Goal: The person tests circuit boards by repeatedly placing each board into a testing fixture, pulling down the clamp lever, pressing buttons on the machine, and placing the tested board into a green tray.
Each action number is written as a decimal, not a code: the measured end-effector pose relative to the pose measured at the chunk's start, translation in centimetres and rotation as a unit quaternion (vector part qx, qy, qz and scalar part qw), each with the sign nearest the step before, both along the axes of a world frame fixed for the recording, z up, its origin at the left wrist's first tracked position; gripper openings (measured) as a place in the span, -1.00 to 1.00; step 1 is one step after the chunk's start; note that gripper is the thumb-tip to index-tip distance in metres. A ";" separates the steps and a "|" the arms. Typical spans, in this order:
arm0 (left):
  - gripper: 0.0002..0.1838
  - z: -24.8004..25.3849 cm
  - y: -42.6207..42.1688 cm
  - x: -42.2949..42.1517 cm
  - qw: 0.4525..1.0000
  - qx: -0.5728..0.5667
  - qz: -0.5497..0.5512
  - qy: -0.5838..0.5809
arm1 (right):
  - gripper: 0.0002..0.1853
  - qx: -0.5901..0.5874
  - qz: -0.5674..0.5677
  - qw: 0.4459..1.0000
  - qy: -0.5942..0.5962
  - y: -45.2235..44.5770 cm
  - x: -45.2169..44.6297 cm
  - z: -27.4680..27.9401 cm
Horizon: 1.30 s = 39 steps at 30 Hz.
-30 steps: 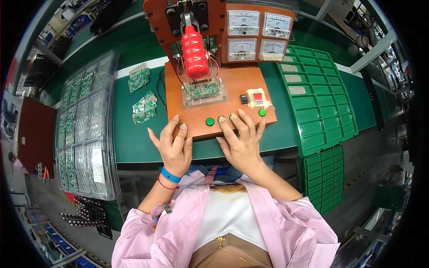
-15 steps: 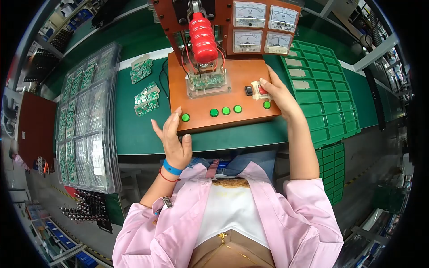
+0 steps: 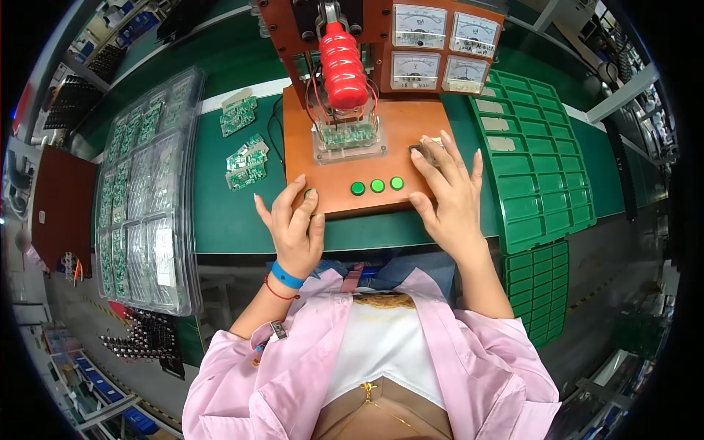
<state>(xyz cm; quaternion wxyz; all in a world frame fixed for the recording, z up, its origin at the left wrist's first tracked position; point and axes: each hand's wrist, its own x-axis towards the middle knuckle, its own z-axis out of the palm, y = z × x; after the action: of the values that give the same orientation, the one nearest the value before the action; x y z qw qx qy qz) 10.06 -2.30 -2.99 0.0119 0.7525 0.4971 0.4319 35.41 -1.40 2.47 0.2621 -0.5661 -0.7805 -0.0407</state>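
An orange test box (image 3: 345, 199) stands on the green table, with a circuit board (image 3: 347, 135) in the clear fixture under a red ribbed lever handle (image 3: 343, 70). My left hand (image 3: 295, 226) rests at the box's front left corner, fingers apart, its index fingertip over a green button. Over the box's right side my right hand (image 3: 452, 192) is spread, one fingertip at the black switch (image 3: 415, 149) and the others covering the red switch area. Between my hands three green buttons (image 3: 377, 185) show. Neither hand holds anything.
Loose circuit boards (image 3: 246, 166) lie left of the box. Further left are stacked clear trays (image 3: 150, 198) with boards. Analog meters (image 3: 419, 28) stand at the back. Green compartment trays (image 3: 539, 165) are at the right, one holding pale pieces.
My right hand went from the front buttons to the red switch at the right edge, then shifted left and spread over the switches. My left index finger has come back over its button.
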 end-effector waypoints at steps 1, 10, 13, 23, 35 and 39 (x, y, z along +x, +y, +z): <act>-0.76 0.0 0.1 0.1 1.000 0.006 0.001 -0.004 | -0.44 0.002 0.000 1.000 -0.001 0.0 0.1 -0.1; -0.77 -0.1 0.0 0.1 1.000 0.006 0.001 -0.009 | -0.46 0.017 -0.027 0.999 0.010 -0.7 0.5 0.2; -0.74 -0.2 -0.1 0.0 1.000 -0.008 0.004 0.007 | -0.46 0.008 -0.036 0.999 -0.008 -0.4 0.0 0.7; -0.71 0.4 0.0 -0.4 0.999 -0.004 -0.035 -0.019 | -0.41 0.187 0.109 0.970 0.108 3.7 -2.8 7.6; -0.62 1.6 5.1 -10.9 0.993 -0.083 0.051 0.073 | -0.74 0.436 0.163 0.882 0.067 15.7 -8.3 20.3; -0.64 2.1 6.2 -11.7 0.991 -0.095 0.002 0.097 | -0.75 0.566 0.122 0.814 -0.046 14.1 -6.7 18.5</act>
<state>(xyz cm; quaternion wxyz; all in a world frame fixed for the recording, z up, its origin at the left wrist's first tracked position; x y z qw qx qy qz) -1.68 3.94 -0.88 0.0341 0.7856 0.5358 0.3075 28.69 12.66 20.97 0.5027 -0.2154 -0.6937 -0.4687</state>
